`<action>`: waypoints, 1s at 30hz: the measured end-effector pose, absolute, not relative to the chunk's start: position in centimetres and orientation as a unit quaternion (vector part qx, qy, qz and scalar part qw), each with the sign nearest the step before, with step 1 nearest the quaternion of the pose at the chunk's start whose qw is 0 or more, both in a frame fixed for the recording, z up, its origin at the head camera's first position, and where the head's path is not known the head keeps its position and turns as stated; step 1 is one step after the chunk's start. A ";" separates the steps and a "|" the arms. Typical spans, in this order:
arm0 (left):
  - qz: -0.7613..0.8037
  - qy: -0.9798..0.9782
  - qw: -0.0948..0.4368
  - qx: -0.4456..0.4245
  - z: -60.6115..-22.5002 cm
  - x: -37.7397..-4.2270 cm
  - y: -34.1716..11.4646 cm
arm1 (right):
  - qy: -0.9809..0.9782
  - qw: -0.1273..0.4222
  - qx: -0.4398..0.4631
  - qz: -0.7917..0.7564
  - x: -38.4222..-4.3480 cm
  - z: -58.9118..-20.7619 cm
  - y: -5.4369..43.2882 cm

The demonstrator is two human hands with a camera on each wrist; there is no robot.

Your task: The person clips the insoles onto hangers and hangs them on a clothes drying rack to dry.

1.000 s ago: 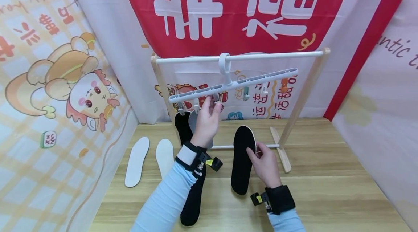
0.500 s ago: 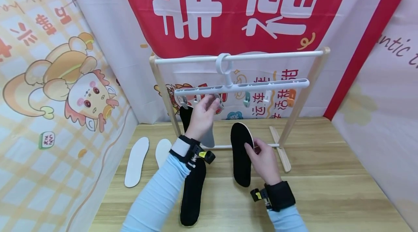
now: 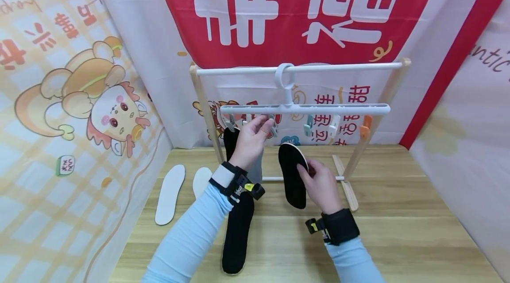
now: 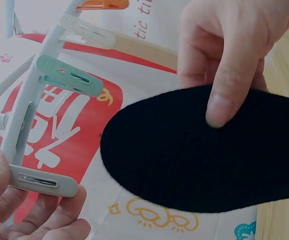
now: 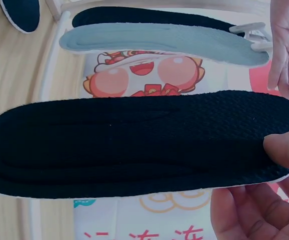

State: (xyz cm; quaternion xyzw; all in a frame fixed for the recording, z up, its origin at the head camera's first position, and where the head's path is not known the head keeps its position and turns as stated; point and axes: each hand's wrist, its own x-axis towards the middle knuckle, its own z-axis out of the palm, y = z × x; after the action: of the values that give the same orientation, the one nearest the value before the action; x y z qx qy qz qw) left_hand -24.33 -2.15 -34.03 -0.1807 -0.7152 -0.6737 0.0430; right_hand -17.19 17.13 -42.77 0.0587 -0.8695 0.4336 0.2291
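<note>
Standing partway: two up, one held, three down

Head view: roughly a third of the hanging looks done. On the clip hanger [image 3: 338, 109], a black insole [image 3: 230, 141] and a grey insole [image 3: 256, 170] already hang at the left end. The held insole [image 3: 292, 179], black too, is in the right hand [image 3: 322, 185], just below the hanger and unclipped. The left hand [image 3: 251, 139] is up at the bar. Left over on the counter [image 3: 398, 238] lie another black insole [image 3: 238, 238] and two white insoles [image 3: 170, 194], one partly behind the left sleeve [image 3: 191, 234]. The teal clip [image 3: 308, 125], white clip [image 3: 334, 126] and orange clip [image 3: 365, 127] bear nothing.

Left wrist view: the left hand's thumb and fingers close around a pale grey clip [image 4: 44, 181]; I can't tell whether its mouth is parted. The held insole's rounded end points towards it, but apart, so this third fastening seems not yet made.

Right wrist view: the right hand pinches the held insole near one end, thumb on the dark face, fingers beneath. That face is fuzzy, faintly dimpled, marked with long curved ridges, and edged in white. It looks fairly flat and should hold its shape.
</note>
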 end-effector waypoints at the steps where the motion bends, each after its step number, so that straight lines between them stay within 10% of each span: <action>1: -0.677 -0.712 0.041 -0.182 -34.0 -24.3 -2.1 | -0.870 0.231 0.062 0.431 -17.3 -42.7 17.1; 30: -0.734 -0.667 0.015 -0.127 -33.6 -24.4 -1.3 | -0.869 0.228 0.079 0.432 -17.9 -41.6 16.4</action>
State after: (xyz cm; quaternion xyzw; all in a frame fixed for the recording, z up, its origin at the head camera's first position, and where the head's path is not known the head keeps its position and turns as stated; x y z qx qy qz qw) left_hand -24.36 -1.26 -33.56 -0.1272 -0.6666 -0.7343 0.0152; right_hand -17.90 16.40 -41.64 0.0789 -0.8692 0.4317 0.2279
